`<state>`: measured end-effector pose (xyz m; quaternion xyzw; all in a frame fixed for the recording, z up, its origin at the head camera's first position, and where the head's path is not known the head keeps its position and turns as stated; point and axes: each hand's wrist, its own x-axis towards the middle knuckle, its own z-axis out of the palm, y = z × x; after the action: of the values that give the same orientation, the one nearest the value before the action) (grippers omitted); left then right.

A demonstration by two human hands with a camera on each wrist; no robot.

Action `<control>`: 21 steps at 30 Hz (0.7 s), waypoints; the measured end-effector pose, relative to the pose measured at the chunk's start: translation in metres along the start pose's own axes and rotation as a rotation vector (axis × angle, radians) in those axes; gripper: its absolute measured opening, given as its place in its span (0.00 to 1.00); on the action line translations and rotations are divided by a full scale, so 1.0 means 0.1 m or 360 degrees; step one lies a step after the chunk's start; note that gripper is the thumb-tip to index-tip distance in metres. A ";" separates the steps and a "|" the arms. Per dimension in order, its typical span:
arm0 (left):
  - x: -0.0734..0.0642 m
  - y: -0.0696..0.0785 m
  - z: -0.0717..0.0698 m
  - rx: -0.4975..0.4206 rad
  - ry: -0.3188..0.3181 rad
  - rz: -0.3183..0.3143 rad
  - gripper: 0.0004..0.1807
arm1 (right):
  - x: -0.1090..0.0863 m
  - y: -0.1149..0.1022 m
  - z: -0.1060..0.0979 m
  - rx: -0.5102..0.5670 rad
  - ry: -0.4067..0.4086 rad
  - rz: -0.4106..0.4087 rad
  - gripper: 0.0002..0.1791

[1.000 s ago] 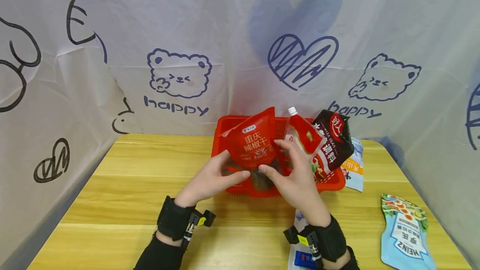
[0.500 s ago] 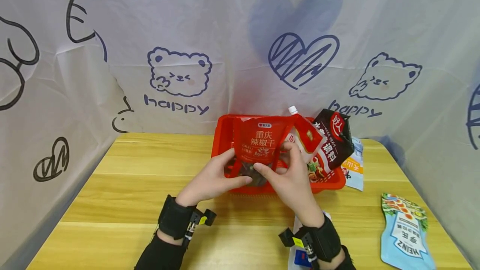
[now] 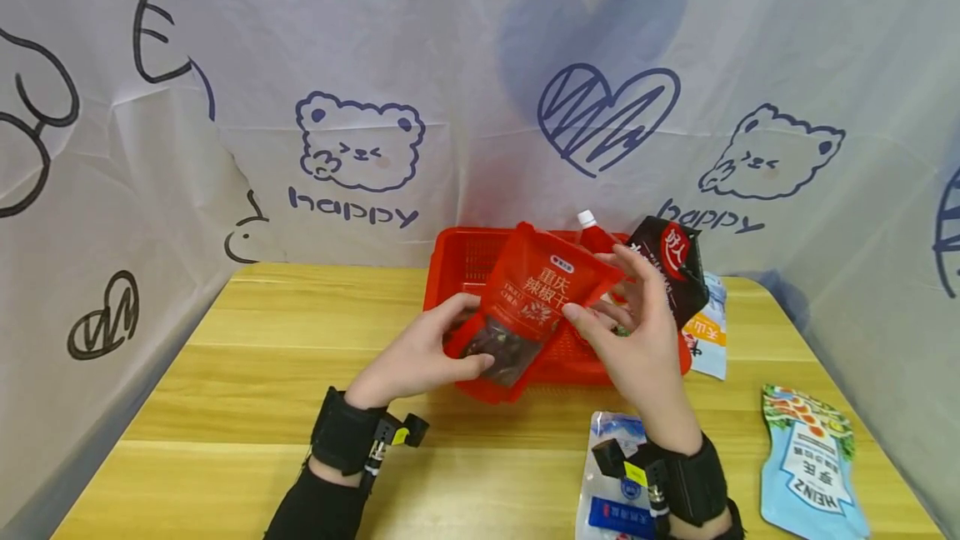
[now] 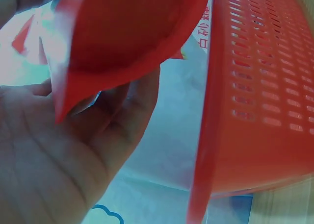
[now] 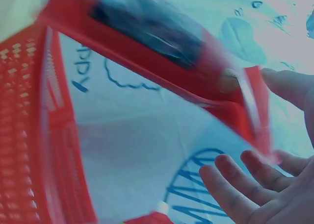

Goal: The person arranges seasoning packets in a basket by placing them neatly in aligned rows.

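Note:
My left hand (image 3: 420, 357) grips a red pouch of dried chili (image 3: 528, 298) with a see-through lower part, thumb in front at its lower left. The pouch is tilted above the front of a red basket (image 3: 448, 265). My right hand (image 3: 641, 348) is at the pouch's upper right edge, its thumb tip against it. In the right wrist view the fingers (image 5: 230, 180) are spread and fairly straight near the blurred pouch corner. The left wrist view shows the left palm (image 4: 44, 160) under the pouch's base; those fingers go behind it.
A red pouch with a white cap (image 3: 592, 232) and a black seasoning packet (image 3: 671, 265) stand in the basket's right side. Behind it lies a white-and-orange packet (image 3: 708, 327). A white-and-blue packet (image 3: 600, 482) and a light blue Heinz pouch (image 3: 810, 465) lie nearer on the table.
The chili pouch was lowered, then tilted clockwise. My right hand has moved right and its fingers have spread. My left hand has kept its grip.

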<state>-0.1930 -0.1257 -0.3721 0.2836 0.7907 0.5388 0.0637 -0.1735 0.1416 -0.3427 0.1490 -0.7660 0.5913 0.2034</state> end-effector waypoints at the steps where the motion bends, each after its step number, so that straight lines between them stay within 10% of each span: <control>1: 0.00 0.00 0.00 0.0006 -0.0018 -0.0010 0.29 | 0.00 -0.01 -0.03 -0.0036 0.0019 -0.0010 0.42; 12: 0.00 -0.02 0.02 0.0106 -0.0231 -0.0057 0.29 | 0.00 -0.06 -0.23 -0.0323 -0.0350 0.0122 0.27; 21: 0.00 -0.02 0.03 0.0151 -0.0233 -0.0060 0.29 | -0.01 -0.10 -0.28 -0.0462 -0.0382 0.0154 0.25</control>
<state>-0.1930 -0.1239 -0.3746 0.3099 0.8138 0.4774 0.1178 -0.1641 0.1657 -0.3287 0.1507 -0.8683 0.4617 0.1012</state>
